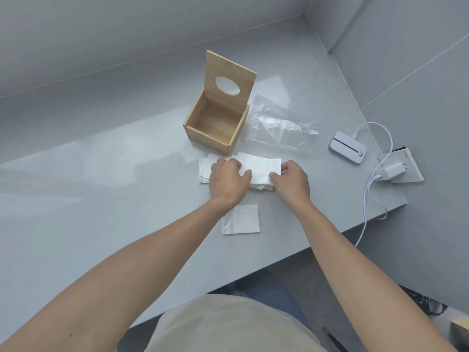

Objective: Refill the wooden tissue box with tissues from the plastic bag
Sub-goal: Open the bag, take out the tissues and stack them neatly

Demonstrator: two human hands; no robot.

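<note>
I see the wooden tissue box (215,120) standing on the grey desk (101,174), lid (229,76) hinged upright at its far edge, oval slot visible in the lid. The interior of the box holds nothing.

The stack of tissues (258,167) lies flat on the desk just in front of the box, on the near side, apart from it. My left hand (229,180) rests palm-down on the left half of the stack, fingers curled loosely over the top sheets and pressing on them. My right hand (291,180) sits at the right end of the stack, thumb and fingers closed on the edge of the folded sheets. Both hands touch the stack; neither has lifted it off the desk.

One single folded tissue (240,219) lies separately on the desk, further to the near side of the box than the stack, between my two forearms.

The clear plastic bag (279,125) lies flat and crumpled just right of the box, its sealed edge touching or nearly touching the box wall; I cannot tell which.

Well to the right of the box sit a small white device (347,150), a white cable (368,194) and a white charger plug (389,171) on a socket panel (412,171).
</note>
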